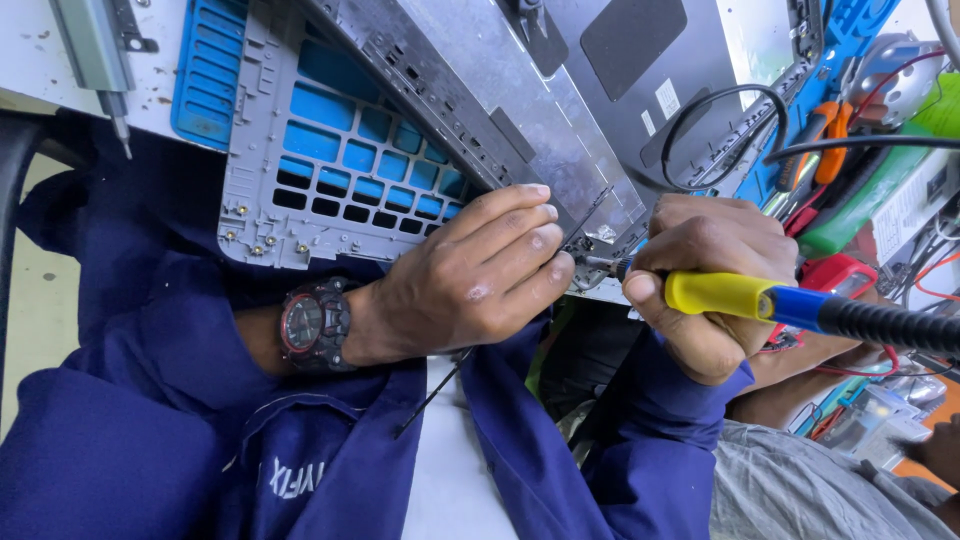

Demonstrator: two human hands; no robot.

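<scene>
My left hand, with a black and red watch on its wrist, pinches a thin dark solder wire that runs under the palm and comes out past the fingertips. My right hand is closed around a soldering iron with a yellow and blue handle and a black cord. The iron's tip meets my left fingertips at the near edge of a grey metal laptop chassis. What lies right under the tip is hidden by my fingers.
A grey plastic grid frame lies on a blue mat. A black cable loop, an orange-handled tool, and green and red items sit to the right. Another person's arm and grey shirt are at the lower right.
</scene>
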